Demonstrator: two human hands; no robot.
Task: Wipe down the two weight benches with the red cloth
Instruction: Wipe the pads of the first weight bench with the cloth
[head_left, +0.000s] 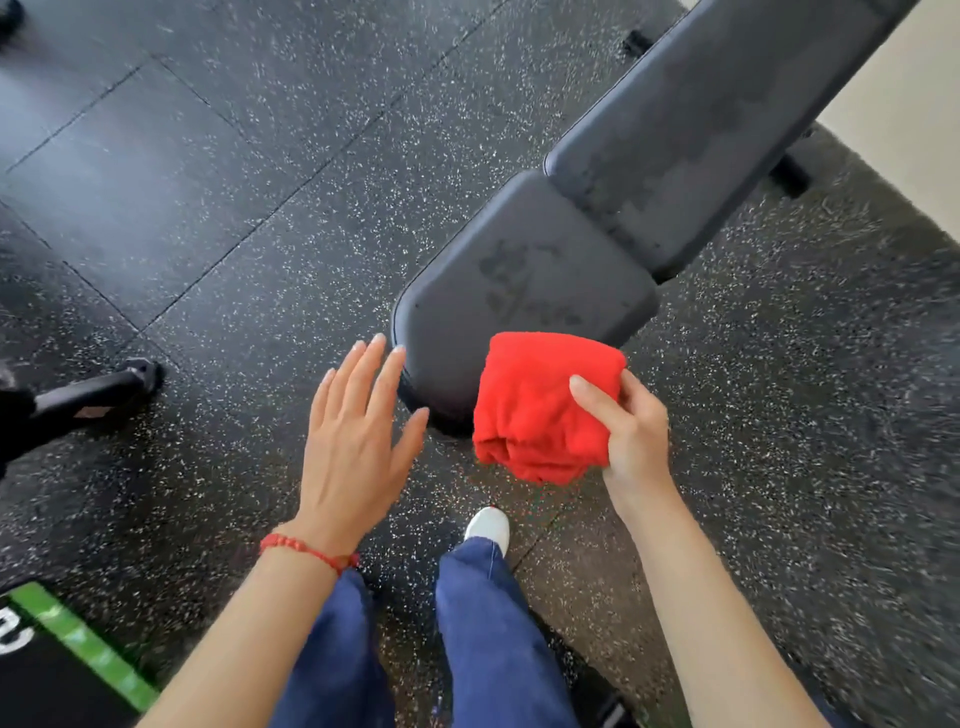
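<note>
A dark padded weight bench (524, 280) runs diagonally from the middle of the view to the upper right, its short seat pad nearest me and the long back pad (711, 135) beyond it. Both pads show dull smudges. My right hand (631, 431) grips a folded red cloth (540, 405), held over the near end of the seat pad. My left hand (358, 431) hovers open with fingers spread, just left of the seat pad's corner, holding nothing. Only this one bench is in view.
Black speckled rubber floor tiles (208, 182) lie all around. A black metal foot of other equipment (98, 389) sits at the left. A black mat with a green stripe (83, 644) is at the lower left. My legs and a white shoe (488, 525) are below the bench end.
</note>
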